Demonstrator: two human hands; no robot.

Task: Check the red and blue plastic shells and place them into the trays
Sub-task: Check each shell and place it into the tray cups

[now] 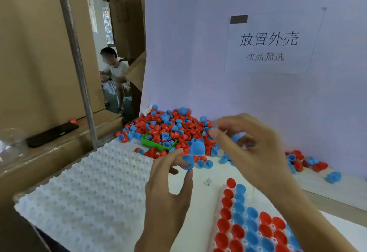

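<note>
A heap of red and blue shells (174,126) lies at the back of the table against the white backdrop. My left hand (168,184) pinches a blue shell (188,162) between thumb and fingertips, above the table's middle. Another blue shell (197,148) shows just above it, and I cannot tell whether it is held. My right hand (252,148) hovers to the right with its fingers curled round a blue shell (237,137), partly hidden, with a bit of red beside it. A bumpy white tray (85,196) lies at the left. The right tray (217,198) carries rows of red and blue shells.
A small green box (146,140) sits in the heap. More shells (317,166) lie scattered at the right by the backdrop, which carries a paper sign (270,43). A black phone (51,135) lies on cardboard at the left, beside a metal post (79,69). A person sits far behind.
</note>
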